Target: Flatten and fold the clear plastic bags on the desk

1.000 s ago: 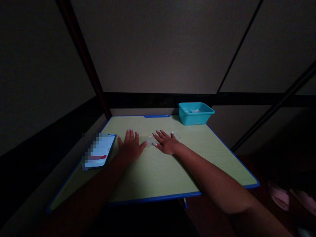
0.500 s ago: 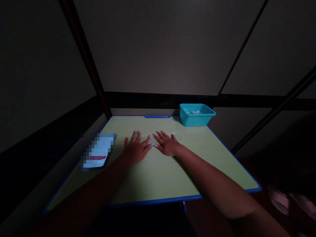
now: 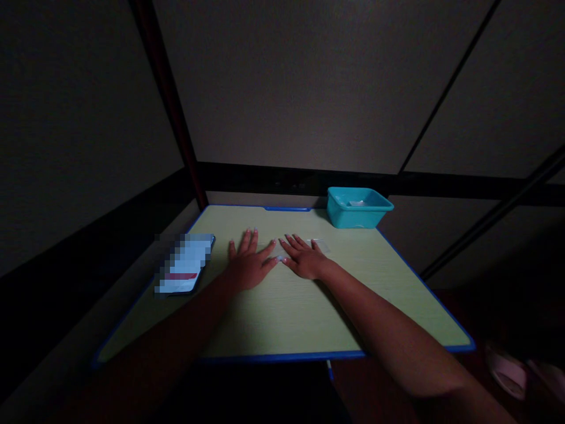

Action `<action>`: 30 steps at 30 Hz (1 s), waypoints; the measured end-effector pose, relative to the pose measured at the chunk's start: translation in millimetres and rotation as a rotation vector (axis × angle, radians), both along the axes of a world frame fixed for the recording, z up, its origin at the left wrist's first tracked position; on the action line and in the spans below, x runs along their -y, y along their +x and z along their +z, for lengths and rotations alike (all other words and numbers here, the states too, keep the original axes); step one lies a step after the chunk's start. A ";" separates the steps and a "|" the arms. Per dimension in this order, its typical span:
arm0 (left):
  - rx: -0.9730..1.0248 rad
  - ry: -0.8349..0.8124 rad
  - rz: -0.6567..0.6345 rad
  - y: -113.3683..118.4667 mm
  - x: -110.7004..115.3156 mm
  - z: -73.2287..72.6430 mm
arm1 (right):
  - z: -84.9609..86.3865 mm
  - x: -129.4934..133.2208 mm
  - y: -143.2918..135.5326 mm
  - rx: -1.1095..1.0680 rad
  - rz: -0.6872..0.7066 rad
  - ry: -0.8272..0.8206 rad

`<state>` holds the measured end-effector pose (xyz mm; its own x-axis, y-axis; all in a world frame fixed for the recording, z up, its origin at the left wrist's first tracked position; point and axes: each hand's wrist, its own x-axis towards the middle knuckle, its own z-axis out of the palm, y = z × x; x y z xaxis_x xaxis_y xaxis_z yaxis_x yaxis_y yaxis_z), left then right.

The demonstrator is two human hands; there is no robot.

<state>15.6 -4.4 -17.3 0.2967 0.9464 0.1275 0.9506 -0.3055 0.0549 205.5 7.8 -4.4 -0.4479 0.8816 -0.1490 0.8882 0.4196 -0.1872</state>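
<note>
My left hand (image 3: 249, 265) rests palm down on the table (image 3: 282, 324), its fingers spread. Beside it lies my right hand (image 3: 304, 259), also flat with the fingers apart. The two thumbs nearly meet at the middle. Under and around my right hand is a thin, clear plastic sheet or bag (image 3: 324, 245); one edge shows past the fingers, and most of it is hidden beneath the hands. A small whitish spot lies between the thumbs, too small to name.
A phone (image 3: 188, 265) with a lit, blurred screen lies at the table's left side. At the back right corner stands a turquoise plastic basket (image 3: 355, 217) with something pale inside. Walls close in behind and at left. Pink slippers (image 3: 507, 374) are on the floor at right.
The whole view has shifted slightly, so the table and its things sit a little further right. Both hands keep the same flat pose on the table.
</note>
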 end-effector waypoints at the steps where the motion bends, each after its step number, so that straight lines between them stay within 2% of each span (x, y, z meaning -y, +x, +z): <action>1: 0.004 -0.010 -0.021 1.8 1.1 -0.3 | -0.4 -0.1 0.0 0.000 0.000 0.001; 4: -0.007 -0.037 0.000 2.5 1.0 -1.5 | -0.3 0.0 -0.2 0.003 -0.003 -0.005; 11: -0.081 -0.075 0.241 -10.8 -8.9 -2.5 | 1.8 0.3 -0.8 0.004 -0.017 -0.021; 13: -0.086 -0.045 0.272 -10.6 -9.0 -1.5 | 1.3 0.1 -0.6 0.001 -0.013 -0.015; 15: -0.068 0.012 0.219 -7.6 -6.8 0.4 | 0.7 -0.1 -0.3 -0.004 -0.008 -0.011; 17: -0.029 0.067 0.107 -2.3 -3.0 2.7 | 0.4 -0.2 -0.1 -0.007 -0.005 -0.009; 21: 0.039 0.094 -0.067 9.9 4.5 4.3 | 1.6 0.6 -0.9 0.019 -0.009 -0.015; 25: 0.047 0.077 -0.120 17.4 5.6 0.4 | 3.7 2.0 -3.0 0.053 -0.012 -0.020; 30: 0.026 0.044 -0.092 19.1 2.3 -4.1 | 3.9 2.7 -4.8 0.069 -0.033 -0.014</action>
<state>34.7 -6.8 -21.3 0.3781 0.9086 0.1773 0.9169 -0.3940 0.0639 200.6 5.1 -0.6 -0.4070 0.8932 -0.1910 0.9124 0.3879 -0.1304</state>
